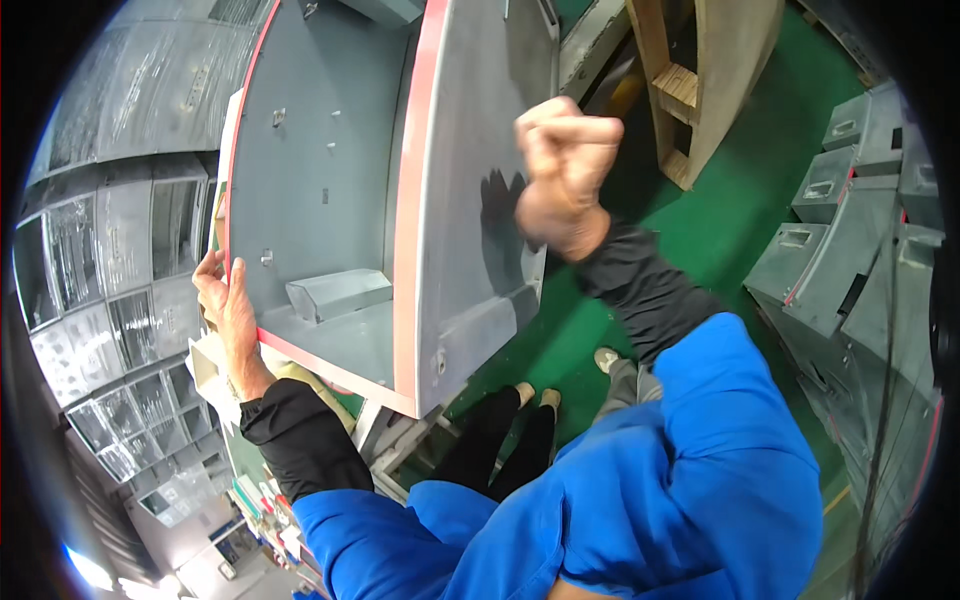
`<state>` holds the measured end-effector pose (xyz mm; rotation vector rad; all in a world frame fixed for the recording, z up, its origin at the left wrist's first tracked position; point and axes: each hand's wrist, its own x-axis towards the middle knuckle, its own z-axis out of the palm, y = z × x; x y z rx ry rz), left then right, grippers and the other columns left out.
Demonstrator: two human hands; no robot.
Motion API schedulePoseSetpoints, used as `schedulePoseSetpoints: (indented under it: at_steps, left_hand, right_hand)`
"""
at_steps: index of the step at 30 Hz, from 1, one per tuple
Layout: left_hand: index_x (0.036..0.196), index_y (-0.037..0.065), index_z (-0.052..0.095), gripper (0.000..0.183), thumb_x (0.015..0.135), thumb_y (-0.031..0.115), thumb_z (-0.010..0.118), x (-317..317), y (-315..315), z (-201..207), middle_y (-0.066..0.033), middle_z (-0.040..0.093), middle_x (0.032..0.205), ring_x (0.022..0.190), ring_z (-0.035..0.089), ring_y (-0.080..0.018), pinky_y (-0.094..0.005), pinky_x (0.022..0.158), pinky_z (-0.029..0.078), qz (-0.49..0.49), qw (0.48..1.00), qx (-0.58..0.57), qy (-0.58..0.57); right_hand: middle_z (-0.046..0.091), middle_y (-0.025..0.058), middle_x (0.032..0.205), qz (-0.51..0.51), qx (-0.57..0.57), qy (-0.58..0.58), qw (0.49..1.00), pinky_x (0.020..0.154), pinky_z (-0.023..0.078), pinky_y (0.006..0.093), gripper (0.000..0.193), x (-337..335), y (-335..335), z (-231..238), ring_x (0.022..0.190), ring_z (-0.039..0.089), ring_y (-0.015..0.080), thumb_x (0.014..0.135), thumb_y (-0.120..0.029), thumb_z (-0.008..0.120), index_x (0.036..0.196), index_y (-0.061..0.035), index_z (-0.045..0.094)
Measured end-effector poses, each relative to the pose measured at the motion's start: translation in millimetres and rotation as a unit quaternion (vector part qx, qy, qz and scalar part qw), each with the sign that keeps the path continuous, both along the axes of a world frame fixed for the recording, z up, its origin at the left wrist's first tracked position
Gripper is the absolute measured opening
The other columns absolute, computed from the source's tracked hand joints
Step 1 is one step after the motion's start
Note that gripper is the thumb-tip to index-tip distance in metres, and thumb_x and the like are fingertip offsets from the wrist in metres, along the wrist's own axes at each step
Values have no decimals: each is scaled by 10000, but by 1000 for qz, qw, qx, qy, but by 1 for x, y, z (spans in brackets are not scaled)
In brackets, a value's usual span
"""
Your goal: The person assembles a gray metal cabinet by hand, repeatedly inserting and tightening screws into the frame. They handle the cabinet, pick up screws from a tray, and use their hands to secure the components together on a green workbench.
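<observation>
A large grey open-fronted metal cabinet, its front edges lined in pinkish red, stands tilted in the picture before me. My left hand grips its lower left edge, thumb on the front and fingers around the outer side. Off the cabinet's right side panel, my right hand is raised in a closed fist, slightly blurred. Its palm is hidden, so whatever it may hold does not show. The hand's shadow falls on the panel. Inside the cabinet, a grey angled box-shaped piece sits at the bottom, and small metal fittings dot the back wall.
Wrapped grey cabinets are stacked along the left. More grey metal housings with rectangular openings stand on the right. A wooden frame rises at the upper right over the green floor. Legs in black trousers show below.
</observation>
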<state>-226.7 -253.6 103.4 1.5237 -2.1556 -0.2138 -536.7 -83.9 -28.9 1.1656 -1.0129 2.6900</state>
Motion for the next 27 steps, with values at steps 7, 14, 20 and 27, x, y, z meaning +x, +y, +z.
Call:
schedulePoseSetpoints:
  at_steps: [7,14,20,27]
  left_hand:
    - [1228,47,436,400,890,208,576,7,-11,0,-72,500,1164,1053,473,-165,-301,944,362,-32,997,10,74]
    - [1263,37,359,426,908,172,552,43,-30,-5,-88,454,1201,1038,446,-167,-315,936,358,-90,994,26,64]
    - [1263,42,372,398,924,200,509,-11,3,5,-106,434,1278,1198,426,-222,-333,1024,295,-20,999,31,18]
    - [1236,35,413,375,891,100,546,19,3,1,-98,487,1230,1156,467,-191,-315,1012,324,-8,998,24,58]
  right_hand:
    - [484,78,696,-96,61,-114,987,481,361,243,74,-14,-36,-76,496,376,98,891,-1,417,923,-22,353]
    - [444,92,651,-43,-28,91,995,442,383,271,154,58,12,-36,486,398,119,863,89,406,909,-25,314]
    - [504,166,845,-129,239,-205,940,752,426,392,144,-113,-95,-66,816,512,314,931,-154,347,996,-29,381]
    - [470,157,791,59,142,22,988,625,423,361,116,3,-28,-109,683,492,245,870,-31,462,950,-14,380]
